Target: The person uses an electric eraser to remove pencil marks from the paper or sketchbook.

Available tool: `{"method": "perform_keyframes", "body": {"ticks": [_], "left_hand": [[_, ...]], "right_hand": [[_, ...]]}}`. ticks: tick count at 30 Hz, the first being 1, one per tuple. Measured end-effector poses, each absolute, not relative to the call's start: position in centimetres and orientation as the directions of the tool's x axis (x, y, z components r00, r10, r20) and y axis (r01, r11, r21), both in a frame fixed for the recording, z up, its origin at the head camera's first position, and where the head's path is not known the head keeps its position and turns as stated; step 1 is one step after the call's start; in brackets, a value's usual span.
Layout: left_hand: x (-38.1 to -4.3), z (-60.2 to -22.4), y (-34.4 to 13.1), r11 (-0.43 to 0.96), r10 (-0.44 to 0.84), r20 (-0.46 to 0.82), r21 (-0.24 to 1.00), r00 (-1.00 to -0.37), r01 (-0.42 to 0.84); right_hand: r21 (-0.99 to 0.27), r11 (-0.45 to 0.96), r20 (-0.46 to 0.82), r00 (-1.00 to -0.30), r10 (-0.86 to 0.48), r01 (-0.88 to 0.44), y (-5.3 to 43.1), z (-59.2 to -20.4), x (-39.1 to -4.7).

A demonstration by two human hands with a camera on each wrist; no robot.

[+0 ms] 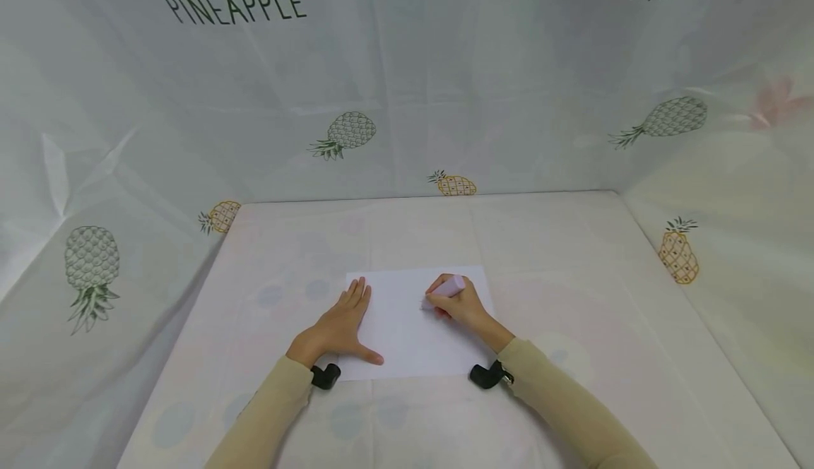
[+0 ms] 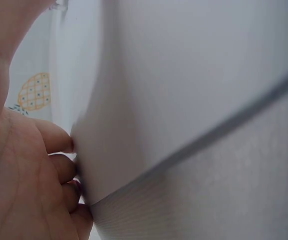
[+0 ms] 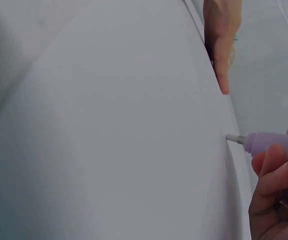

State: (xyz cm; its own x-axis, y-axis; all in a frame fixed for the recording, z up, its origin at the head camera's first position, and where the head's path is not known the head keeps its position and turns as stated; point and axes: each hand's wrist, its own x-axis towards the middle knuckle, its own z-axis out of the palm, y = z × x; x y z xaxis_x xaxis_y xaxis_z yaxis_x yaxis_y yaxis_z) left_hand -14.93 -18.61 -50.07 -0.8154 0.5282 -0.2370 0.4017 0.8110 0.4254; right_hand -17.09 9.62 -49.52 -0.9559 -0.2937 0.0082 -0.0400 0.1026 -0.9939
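A white sheet of paper (image 1: 400,342) lies on the table in front of me. My left hand (image 1: 340,324) rests with fingers spread over its left edge, thumb pointing inward. My right hand (image 1: 463,306) grips a thick lilac marker (image 1: 450,286) like a pen over the right half of the sheet. In the right wrist view, the lilac marker (image 3: 274,145) has a grey collar and a pale tip right at the paper's surface. Small faint marks (image 1: 425,306) show near the tip. The palm of my left hand (image 2: 28,175) fills the lower left of the left wrist view.
A pale cloth with faint dots covers the table (image 1: 267,412). White curtains (image 1: 496,102) printed with pineapples hang behind it and at both sides. Black wrist cameras sit on both of my wrists, close to the paper's lower corners.
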Motion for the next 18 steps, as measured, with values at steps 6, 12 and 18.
{"method": "perform_keyframes", "body": {"ticks": [6, 12, 18], "left_hand": [[-14.96, -50.13, -18.59, 0.810, 0.524, -0.237, 0.436, -0.818, 0.392], [-14.97, -50.42, -18.65, 0.819, 0.518, -0.250, 0.418, -0.818, 0.392], [-14.99, -50.53, -18.67, 0.818, 0.523, -0.243, 0.414, -0.817, 0.400]], "right_hand": [[-0.990, 0.129, 0.013, -0.957, -0.291, -0.053, 9.84, -49.33, -16.93], [-0.986, 0.162, -0.008, -0.962, -0.273, -0.037, 10.29, -49.21, -16.74], [-0.988, 0.146, 0.008, -0.963, -0.268, -0.049, 10.59, -49.96, -17.05]]}}
